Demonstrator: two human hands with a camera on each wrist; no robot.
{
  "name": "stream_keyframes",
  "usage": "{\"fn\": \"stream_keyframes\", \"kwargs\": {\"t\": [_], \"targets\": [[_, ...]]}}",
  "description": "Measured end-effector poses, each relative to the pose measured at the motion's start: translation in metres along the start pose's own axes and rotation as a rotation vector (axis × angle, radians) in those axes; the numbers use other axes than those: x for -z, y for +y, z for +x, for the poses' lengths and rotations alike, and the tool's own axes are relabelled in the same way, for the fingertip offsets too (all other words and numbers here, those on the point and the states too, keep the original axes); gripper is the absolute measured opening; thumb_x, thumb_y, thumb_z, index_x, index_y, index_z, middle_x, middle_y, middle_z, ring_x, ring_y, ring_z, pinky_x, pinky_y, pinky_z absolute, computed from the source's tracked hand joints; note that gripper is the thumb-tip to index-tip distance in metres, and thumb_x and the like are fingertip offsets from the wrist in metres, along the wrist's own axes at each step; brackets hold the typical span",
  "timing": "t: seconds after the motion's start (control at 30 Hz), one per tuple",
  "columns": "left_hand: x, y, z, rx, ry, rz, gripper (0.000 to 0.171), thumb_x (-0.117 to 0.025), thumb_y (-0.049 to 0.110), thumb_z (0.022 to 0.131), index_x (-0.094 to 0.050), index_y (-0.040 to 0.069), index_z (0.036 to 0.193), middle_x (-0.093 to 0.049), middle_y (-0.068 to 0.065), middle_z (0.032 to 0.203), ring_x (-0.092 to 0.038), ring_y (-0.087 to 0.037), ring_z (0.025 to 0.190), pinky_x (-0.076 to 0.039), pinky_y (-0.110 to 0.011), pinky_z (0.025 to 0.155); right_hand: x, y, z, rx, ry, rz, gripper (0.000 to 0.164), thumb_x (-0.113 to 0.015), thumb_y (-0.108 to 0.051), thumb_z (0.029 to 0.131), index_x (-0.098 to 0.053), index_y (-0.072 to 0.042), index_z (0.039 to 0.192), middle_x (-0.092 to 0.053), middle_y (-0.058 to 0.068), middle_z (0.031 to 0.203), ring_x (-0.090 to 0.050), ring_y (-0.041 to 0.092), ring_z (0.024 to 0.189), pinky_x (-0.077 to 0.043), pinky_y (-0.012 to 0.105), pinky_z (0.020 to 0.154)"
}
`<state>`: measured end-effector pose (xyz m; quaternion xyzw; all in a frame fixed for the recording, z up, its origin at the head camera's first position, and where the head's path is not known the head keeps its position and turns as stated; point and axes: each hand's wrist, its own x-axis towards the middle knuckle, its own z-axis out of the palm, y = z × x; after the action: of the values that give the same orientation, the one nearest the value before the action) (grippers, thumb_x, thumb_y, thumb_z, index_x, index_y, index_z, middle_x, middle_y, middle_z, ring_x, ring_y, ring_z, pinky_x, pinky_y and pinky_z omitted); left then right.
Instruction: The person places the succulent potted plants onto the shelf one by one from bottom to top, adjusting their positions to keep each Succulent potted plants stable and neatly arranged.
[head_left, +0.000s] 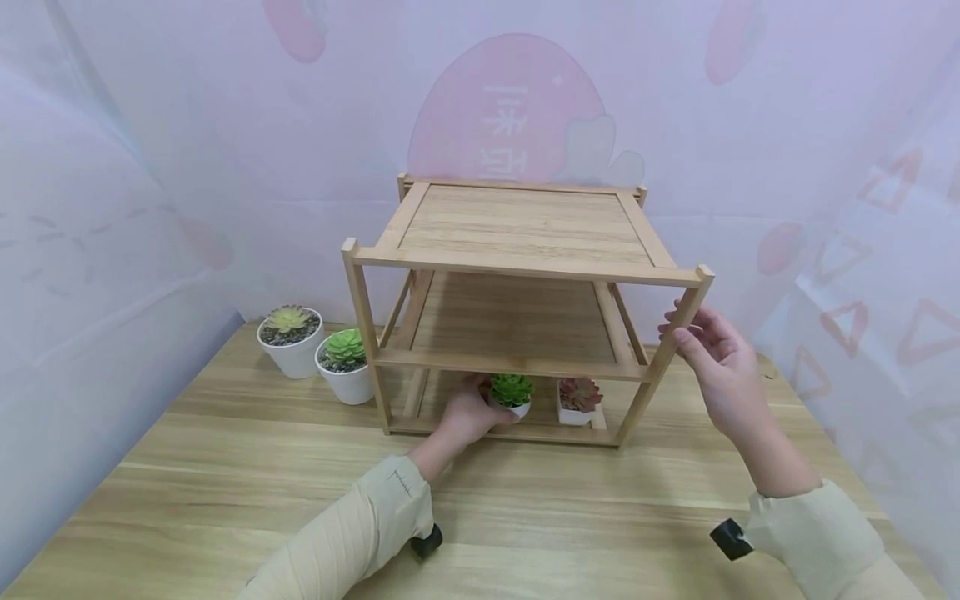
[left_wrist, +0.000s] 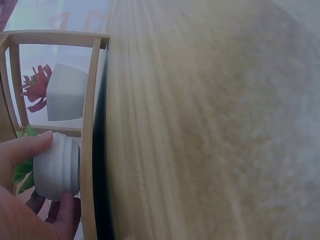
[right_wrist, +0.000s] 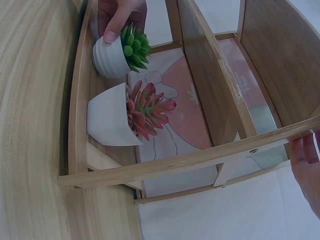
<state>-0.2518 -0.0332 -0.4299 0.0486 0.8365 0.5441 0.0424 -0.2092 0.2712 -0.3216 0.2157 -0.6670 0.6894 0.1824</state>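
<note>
A three-tier wooden shelf (head_left: 517, 362) stands on the table. My left hand (head_left: 472, 408) reaches onto its bottom tier and grips a round white pot with a green succulent (head_left: 512, 390); the left wrist view shows thumb and fingers on opposite sides of the ribbed pot (left_wrist: 57, 167). To the right of it on the same tier is a square white pot with a red succulent (head_left: 577, 400), apart from the hand. My right hand (head_left: 723, 371) holds the shelf's front right post (head_left: 663, 358) near the top, thumb in front and fingers behind.
Two more potted succulents sit left of the shelf: a pale green one in a white pot (head_left: 292, 360) and a bright green one in a white pot (head_left: 348, 383) near the left post. A printed cloth (head_left: 300, 142) hangs behind and at the sides of the wooden table (head_left: 525, 517).
</note>
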Motion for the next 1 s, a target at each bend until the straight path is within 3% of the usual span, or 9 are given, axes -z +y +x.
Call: {"fn": "stream_keyframes", "kwargs": {"t": [0.37,0.53,0.73,1.0], "targets": [[0.009,0.003,-0.006,0.044,-0.008,-0.017,0.073,-0.088,0.013,0.080,-0.053,0.000,0.143,-0.060,-0.015,0.131,-0.059,-0.032,0.115,-0.056,-0.042,0.088,0.002,0.003,0.000,0.019,0.001,0.033,0.034,-0.050,0.006,0.104,-0.062,-0.009,0.131,-0.067,0.004,0.119,-0.067,0.015,0.109,-0.053,0.021,0.095],[0.014,0.004,-0.008,0.044,-0.002,-0.049,0.076,-0.088,0.013,0.079,-0.051,-0.002,0.144,-0.059,-0.019,0.134,-0.058,-0.035,0.118,-0.054,-0.046,0.094,0.001,0.003,0.000,0.021,-0.001,0.032,0.034,-0.051,0.006,0.104,-0.063,-0.010,0.131,-0.067,0.003,0.118,-0.067,0.014,0.108,-0.053,0.021,0.094],[0.021,0.004,-0.011,0.023,0.016,-0.018,0.083,-0.088,0.017,0.079,-0.048,-0.001,0.149,-0.054,-0.020,0.143,-0.052,-0.039,0.130,-0.048,-0.050,0.104,0.001,0.004,0.000,0.021,-0.006,0.028,0.034,-0.050,0.006,0.104,-0.062,-0.010,0.131,-0.067,0.003,0.118,-0.067,0.013,0.108,-0.053,0.020,0.095],[0.032,0.008,-0.019,0.022,0.003,0.002,0.084,-0.085,0.022,0.083,-0.042,-0.002,0.152,-0.049,-0.022,0.149,-0.053,-0.038,0.128,-0.052,-0.047,0.098,0.000,0.004,0.001,0.015,-0.001,0.048,0.033,-0.051,0.006,0.104,-0.063,-0.010,0.130,-0.068,0.003,0.117,-0.067,0.015,0.107,-0.053,0.020,0.094]]}}
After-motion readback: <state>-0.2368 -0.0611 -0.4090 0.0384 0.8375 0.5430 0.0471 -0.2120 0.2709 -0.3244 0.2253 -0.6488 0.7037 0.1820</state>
